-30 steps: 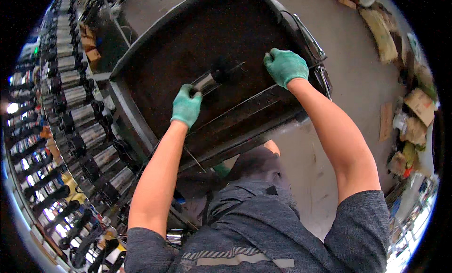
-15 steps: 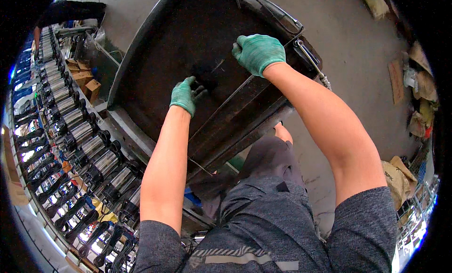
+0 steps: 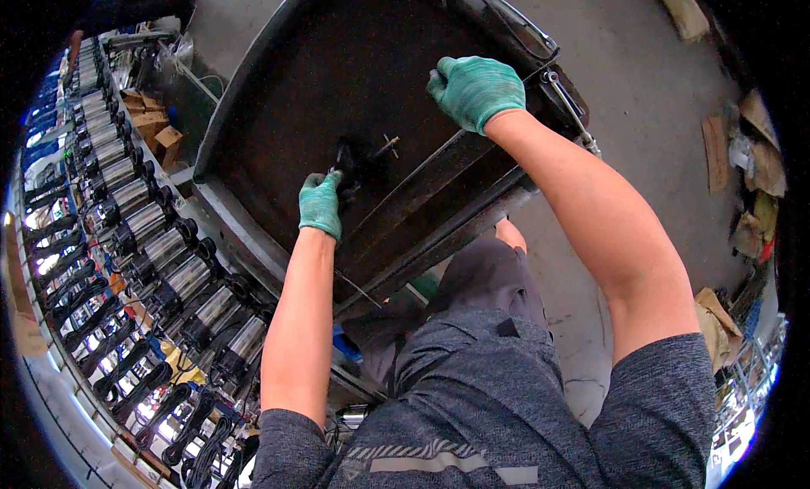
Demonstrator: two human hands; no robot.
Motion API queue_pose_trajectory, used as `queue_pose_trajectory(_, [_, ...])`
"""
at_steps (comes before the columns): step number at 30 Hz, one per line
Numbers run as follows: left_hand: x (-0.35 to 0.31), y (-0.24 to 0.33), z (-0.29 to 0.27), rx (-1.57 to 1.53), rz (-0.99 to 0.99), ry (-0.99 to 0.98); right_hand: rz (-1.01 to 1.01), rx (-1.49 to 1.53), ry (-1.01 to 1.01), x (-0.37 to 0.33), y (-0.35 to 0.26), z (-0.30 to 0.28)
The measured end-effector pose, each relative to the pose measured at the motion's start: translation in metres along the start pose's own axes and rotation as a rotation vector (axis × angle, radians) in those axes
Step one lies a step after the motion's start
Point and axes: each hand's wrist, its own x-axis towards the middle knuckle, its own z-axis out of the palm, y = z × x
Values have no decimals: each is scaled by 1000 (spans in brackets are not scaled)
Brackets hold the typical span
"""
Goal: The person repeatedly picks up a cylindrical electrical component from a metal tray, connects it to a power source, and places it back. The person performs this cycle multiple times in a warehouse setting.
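A dark metal tray-like workbench (image 3: 278,92) lies in front of me. My left hand (image 3: 321,203), in a green glove, is closed around a small dark part (image 3: 344,162) near the tray's middle. Just right of it lies a short metal pin (image 3: 387,145). My right hand (image 3: 475,90), also in a green glove, rests curled at the tray's right rim, beside a thin metal rod (image 3: 567,108). Whether it grips anything is hidden.
A long row of silver and black cylindrical motors (image 3: 143,236) runs along my left. Cardboard boxes (image 3: 152,126) sit at the upper left. Cardboard scraps (image 3: 751,177) lie on the concrete floor (image 3: 650,84) to the right. My legs are under the tray.
The view has tilted and the tray now sits higher in it. My left hand has shifted on the dark part; the shiny cylinder seen a second ago no longer shows. My right hand stays at the rim.
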Motion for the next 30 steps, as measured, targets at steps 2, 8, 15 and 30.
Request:
queue_pose_trajectory(2, [7, -14, -12, 14, 59, -24, -2, -7, -14, 0, -2, -2])
queue_pose_trajectory(8, [-6, -16, -18, 84, 76, -48, 18, -12, -30, 1, -3, -1])
queue_pose_trajectory(15, [-5, -25, -22, 191, 198, 4, 14, -31, -49, 2, -3, -2])
queue_pose_trajectory(30, [-46, 3, -68, 31, 348, -9, 27, -24, 2, -3, -7, -2])
